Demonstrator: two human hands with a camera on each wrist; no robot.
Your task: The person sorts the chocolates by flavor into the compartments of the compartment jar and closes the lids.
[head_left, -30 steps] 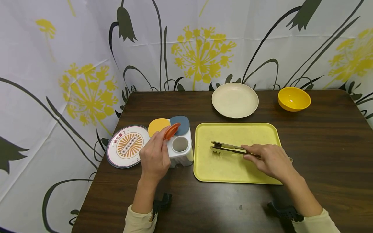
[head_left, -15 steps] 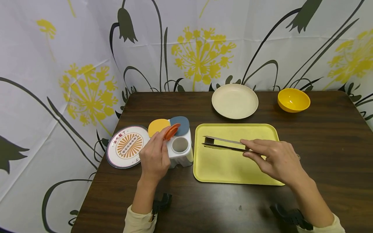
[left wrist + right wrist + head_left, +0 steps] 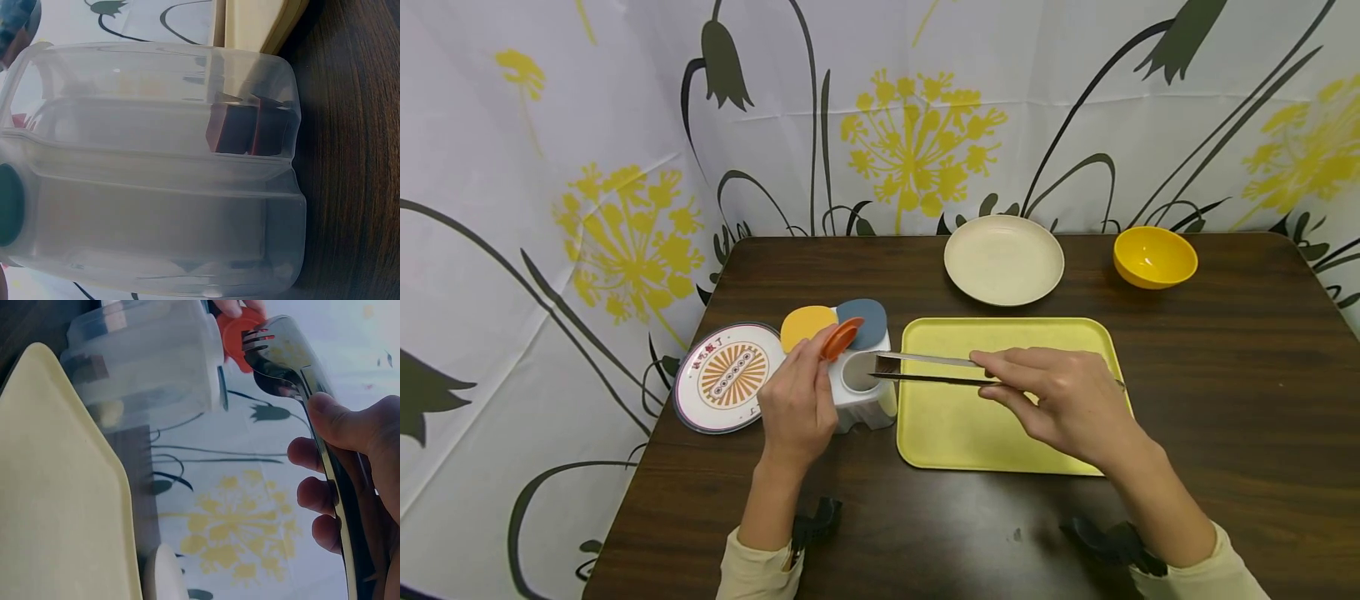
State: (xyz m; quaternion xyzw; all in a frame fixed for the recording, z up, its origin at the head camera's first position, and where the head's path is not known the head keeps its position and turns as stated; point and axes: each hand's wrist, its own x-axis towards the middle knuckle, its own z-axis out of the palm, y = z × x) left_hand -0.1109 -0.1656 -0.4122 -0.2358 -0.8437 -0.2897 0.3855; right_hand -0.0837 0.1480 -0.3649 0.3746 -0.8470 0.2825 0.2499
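At far left on the dark wooden counter lies a round white plate with an orange sunburst pattern; red characters are printed above the sunburst, too small to read. Just right of it stands a translucent white plastic condiment container with flip lids in yellow, blue and orange. The left hand curls against the container's near side, thumb and fingertips pinching the orange lid up off one round compartment, which is thus uncovered. In the left wrist view the container's cloudy wall shows dark reddish-brown pieces inside; no label is visible on it.

Right of centre, a pale yellow rectangular plastic tray lies flat, just beside the container. Over it the right hand grasps long stainless-steel tongs about mid-length, thumb on top and fingers beneath; the toothed tips, slightly parted, hover at the rim of the open compartment.

The tongs appear stiff, light and smooth, likely slippery; a hold at mid-length or further back probably gives the best control of the tips. The container looks light and liable to tip, so bracing its body seems prudent.

At the far edge sit a round cream plate and, further right, a small yellow bowl.
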